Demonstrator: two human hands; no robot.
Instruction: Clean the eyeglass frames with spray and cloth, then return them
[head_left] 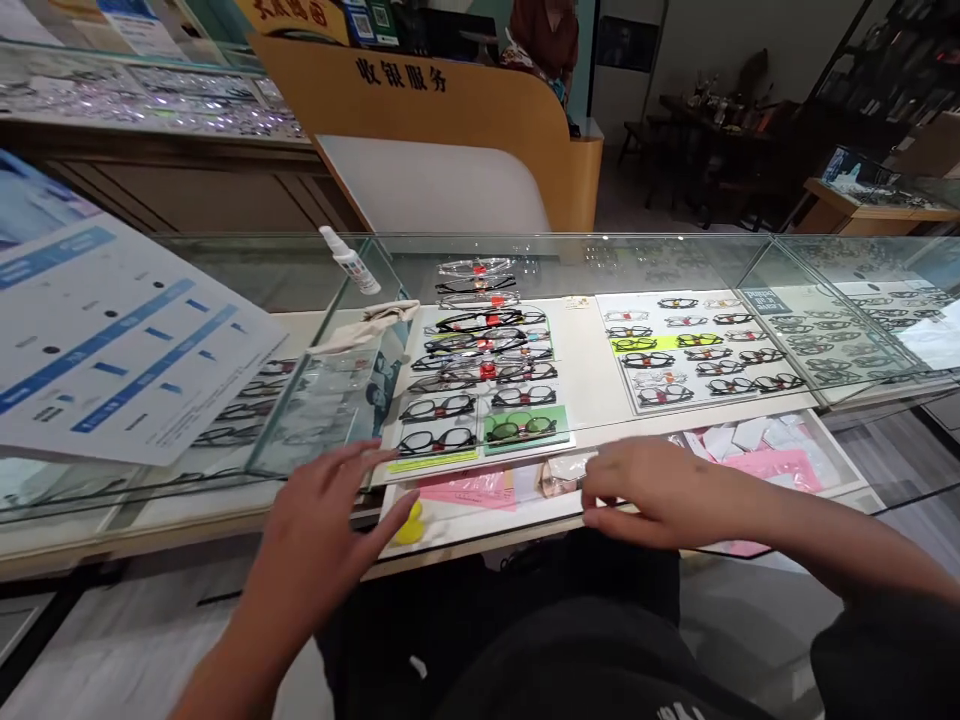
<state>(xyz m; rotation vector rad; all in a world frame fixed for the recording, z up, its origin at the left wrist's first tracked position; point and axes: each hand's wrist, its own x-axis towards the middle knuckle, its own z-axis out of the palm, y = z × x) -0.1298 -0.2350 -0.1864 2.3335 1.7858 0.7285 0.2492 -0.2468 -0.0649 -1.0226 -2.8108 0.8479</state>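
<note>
My left hand (319, 530) is open, fingers spread, above the left end of a pulled-out drawer (480, 532). Its thumb hangs beside a small yellow object (409, 525) inside the drawer. My right hand (637, 492) is closed at the drawer's front edge, its fingers curled over the rim; the palm side is hidden. Pink sheets or packets (472, 488) and a clear plastic bag (566, 468) lie in the drawer. Just behind it, rows of eyeglasses (439, 408) rest on a white display board, with green-tinted glasses (521, 428) on a green card.
A glass display case (675, 262) runs across the view, with more eyeglasses (709, 352) on the right. On its top stand a white spray bottle (350, 262), a beige cloth (367, 325) and a printed sheet (135, 330). Behind is a wooden counter (480, 105) with a person (544, 45).
</note>
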